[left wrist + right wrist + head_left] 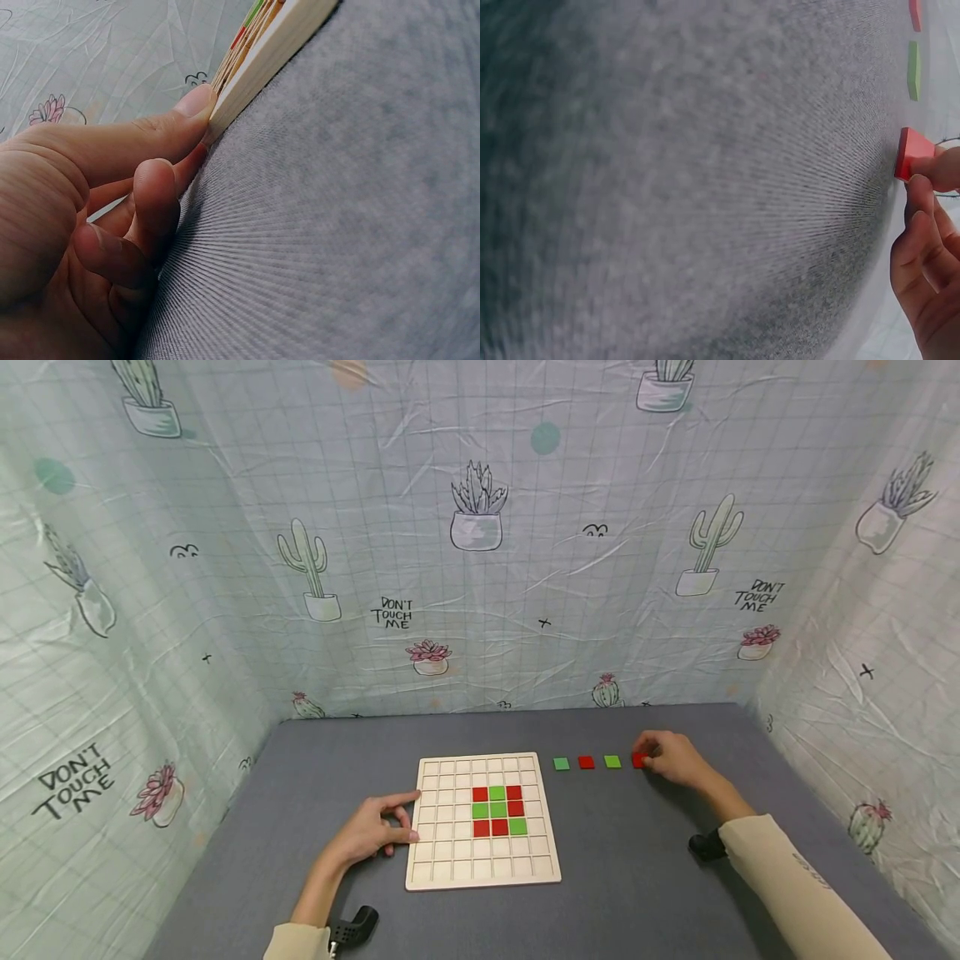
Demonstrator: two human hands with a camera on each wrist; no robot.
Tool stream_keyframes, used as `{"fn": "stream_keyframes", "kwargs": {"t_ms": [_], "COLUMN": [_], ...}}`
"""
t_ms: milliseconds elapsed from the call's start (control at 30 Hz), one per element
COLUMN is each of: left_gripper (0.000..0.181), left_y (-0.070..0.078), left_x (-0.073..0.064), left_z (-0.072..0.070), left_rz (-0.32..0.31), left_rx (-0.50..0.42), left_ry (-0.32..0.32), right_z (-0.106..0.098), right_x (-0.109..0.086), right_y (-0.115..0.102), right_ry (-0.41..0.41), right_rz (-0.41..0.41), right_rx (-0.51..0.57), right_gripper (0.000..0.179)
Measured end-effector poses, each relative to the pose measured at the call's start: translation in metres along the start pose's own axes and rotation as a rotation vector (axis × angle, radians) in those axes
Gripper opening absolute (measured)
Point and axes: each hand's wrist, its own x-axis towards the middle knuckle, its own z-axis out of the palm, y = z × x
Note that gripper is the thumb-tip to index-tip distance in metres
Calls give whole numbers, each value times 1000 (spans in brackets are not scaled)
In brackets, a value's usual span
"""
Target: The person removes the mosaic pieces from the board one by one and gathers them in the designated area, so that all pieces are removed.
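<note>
At its left edge, a pale wooden grid board [445, 864] is touched by my left hand [372, 827]. The thumb [199, 101] and the outstretched index finger press there some distance apart, while the other fingers curl below. Red and green square tiles fill a block of cells on the board, among them a green tile [498, 810] and a red tile [481, 828]. To the right of the board, my right hand [675, 758] pinches a red tile [915, 154] at the right end of a short tile row. That tile appears tilted against the table in the right wrist view.
The row's other tiles lie spaced apart on the grey tabletop [615, 877]: a green tile [561, 764], a red tile [586, 762] and a lighter green tile [612, 762]. A cactus-print curtain [510, 585] encloses the table's back and sides.
</note>
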Motion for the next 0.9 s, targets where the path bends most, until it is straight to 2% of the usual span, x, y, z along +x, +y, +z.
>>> {"fn": "stream_keyframes", "kwargs": {"t_ms": [533, 900], "left_gripper": [76, 77], "left_y": [5, 3], "left_x": [-2, 0], "left_z": [-1, 0], "left_rz": [4, -14], "left_rx": [-14, -17], "left_ry": [-4, -6], "right_z": [-1, 1], "right_x": [0, 1], "right_y": [-4, -1], "right_ry": [-23, -42], "right_rz": [20, 30], "right_rx": [-87, -79], "right_gripper": [23, 25]}}
